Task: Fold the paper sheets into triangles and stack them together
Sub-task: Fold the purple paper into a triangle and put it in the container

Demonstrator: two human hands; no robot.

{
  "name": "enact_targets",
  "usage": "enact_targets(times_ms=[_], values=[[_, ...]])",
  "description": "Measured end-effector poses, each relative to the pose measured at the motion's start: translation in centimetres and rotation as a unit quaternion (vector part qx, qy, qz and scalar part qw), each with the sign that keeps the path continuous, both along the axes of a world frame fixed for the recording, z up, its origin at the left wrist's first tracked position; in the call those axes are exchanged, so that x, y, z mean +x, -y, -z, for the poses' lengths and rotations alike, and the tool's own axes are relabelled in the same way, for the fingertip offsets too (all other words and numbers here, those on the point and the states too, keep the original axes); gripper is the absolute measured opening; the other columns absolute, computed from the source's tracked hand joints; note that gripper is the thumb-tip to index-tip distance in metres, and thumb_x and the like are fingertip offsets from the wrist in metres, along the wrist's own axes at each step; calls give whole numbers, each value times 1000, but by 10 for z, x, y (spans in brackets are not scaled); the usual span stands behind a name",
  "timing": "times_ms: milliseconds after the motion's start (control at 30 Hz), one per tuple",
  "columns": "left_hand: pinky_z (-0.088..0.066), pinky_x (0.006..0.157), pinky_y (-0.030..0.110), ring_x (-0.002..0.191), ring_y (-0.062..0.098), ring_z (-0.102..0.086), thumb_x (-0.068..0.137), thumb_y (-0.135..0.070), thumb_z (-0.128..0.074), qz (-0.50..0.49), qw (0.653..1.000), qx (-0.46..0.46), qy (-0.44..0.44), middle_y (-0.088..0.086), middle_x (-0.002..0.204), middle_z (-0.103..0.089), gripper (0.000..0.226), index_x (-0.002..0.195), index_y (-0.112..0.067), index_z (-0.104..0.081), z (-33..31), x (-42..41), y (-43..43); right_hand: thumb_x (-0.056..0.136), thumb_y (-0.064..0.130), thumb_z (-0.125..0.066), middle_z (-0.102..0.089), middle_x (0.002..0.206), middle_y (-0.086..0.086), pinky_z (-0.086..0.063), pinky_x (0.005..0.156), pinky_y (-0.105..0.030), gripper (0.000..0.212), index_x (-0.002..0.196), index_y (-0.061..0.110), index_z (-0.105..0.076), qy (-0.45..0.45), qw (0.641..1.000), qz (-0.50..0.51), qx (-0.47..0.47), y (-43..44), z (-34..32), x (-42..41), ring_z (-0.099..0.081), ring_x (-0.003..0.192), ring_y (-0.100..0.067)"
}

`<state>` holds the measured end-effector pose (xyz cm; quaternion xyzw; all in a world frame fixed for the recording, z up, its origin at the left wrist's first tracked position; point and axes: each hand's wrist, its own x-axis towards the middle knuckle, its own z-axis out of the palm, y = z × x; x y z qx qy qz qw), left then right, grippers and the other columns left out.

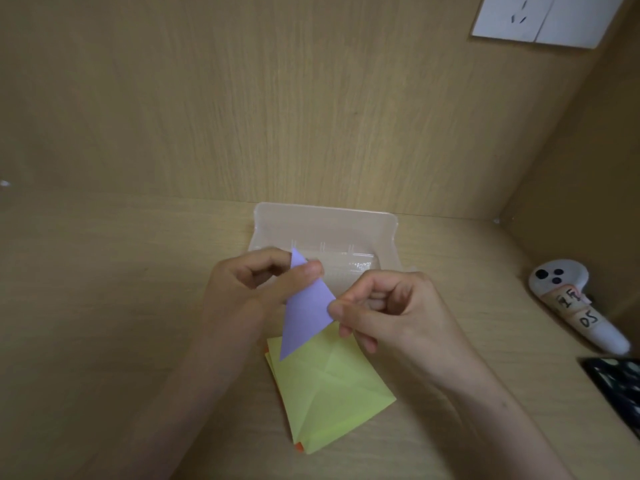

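Note:
A purple paper folded into a triangle (304,310) is held up above the desk, long point downward. My left hand (256,285) pinches its top corner between thumb and fingers. My right hand (377,306) pinches its right corner. Below it, flat on the desk, lies a stack of square paper sheets (332,386): the top one is yellow-green with crease lines, and an orange edge peeks out at the bottom left corner.
A clear plastic box (325,230) stands against the back wall behind my hands. At the right lie a white controller with labels (568,299) and a dark patterned object (616,386). A white wall socket (543,19) sits top right.

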<state>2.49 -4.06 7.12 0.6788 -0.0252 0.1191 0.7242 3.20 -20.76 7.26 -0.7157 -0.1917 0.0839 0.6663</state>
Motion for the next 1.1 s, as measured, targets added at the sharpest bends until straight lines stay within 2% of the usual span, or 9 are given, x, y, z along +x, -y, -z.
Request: enact_targets(times_ms=[100,200,267,400,500,633,733,833,1100], values=[[-50,55,17,66,5,-57,64,-26,-68,-60,995,-74,25,-5,62,-61,10,57,-18,-70,-5,10,-22,76,0,-71,-62,53,-4,-35,43,-17,21,60,13,-65,0,1000,4,-6,4,0,1,-40,38,-10],[-48,54,16,68,3,-57,66,-27,-68,-75,994,-68,39,-6,62,-61,9,59,-21,-71,-6,15,-37,76,0,-71,-62,53,-6,-34,43,-16,21,61,12,-65,-5,1000,13,-2,6,0,2,-40,38,-10],[-48,56,16,69,5,-58,67,-26,-74,-30,999,-34,30,-5,68,-64,6,66,-21,-72,-3,14,-33,76,0,-72,-62,54,-7,-35,43,-17,21,61,13,-65,-1,1000,8,-10,5,-1,3,-40,39,-10],[-51,59,19,71,7,-63,71,-36,-69,85,995,41,-9,2,84,-72,27,93,-20,-72,-3,8,-19,77,-1,-71,-61,53,-5,-35,43,-16,19,63,10,-65,5,999,-8,-33,5,0,4,-41,39,-9],[-51,57,17,62,2,-62,57,-33,-86,91,989,111,-22,-3,70,-71,25,77,-24,-74,-5,6,-13,78,-1,-70,-58,50,0,-34,44,-16,18,64,10,-64,13,998,-15,-58,6,2,4,-41,40,-6],[-50,54,17,54,6,-60,66,-14,-78,81,988,134,-17,-4,59,-69,9,63,-20,-73,-2,7,-13,77,5,-73,-52,52,3,-33,48,-20,17,64,15,-65,37,997,-8,-68,6,5,5,-41,49,-7],[-47,53,14,55,3,-60,68,-9,-78,73,986,150,-21,-3,61,-70,13,65,-21,-74,1,6,-14,74,20,-69,-52,59,0,-33,55,-30,8,67,18,-66,65,995,33,-69,10,6,7,-42,58,-16],[-41,51,11,50,-2,-53,69,-11,-79,69,982,174,-14,-6,59,-68,14,66,-24,-75,4,5,-11,73,26,-68,-52,60,3,-31,53,-30,5,72,21,-67,87,990,66,-87,12,6,8,-39,56,-18],[-44,55,14,58,-1,-58,73,-10,-76,93,972,217,18,-8,65,-69,14,68,-23,-74,6,3,-8,75,14,-67,-57,64,11,-34,51,-23,8,73,22,-67,127,986,61,-90,1,12,6,-42,55,-5]])
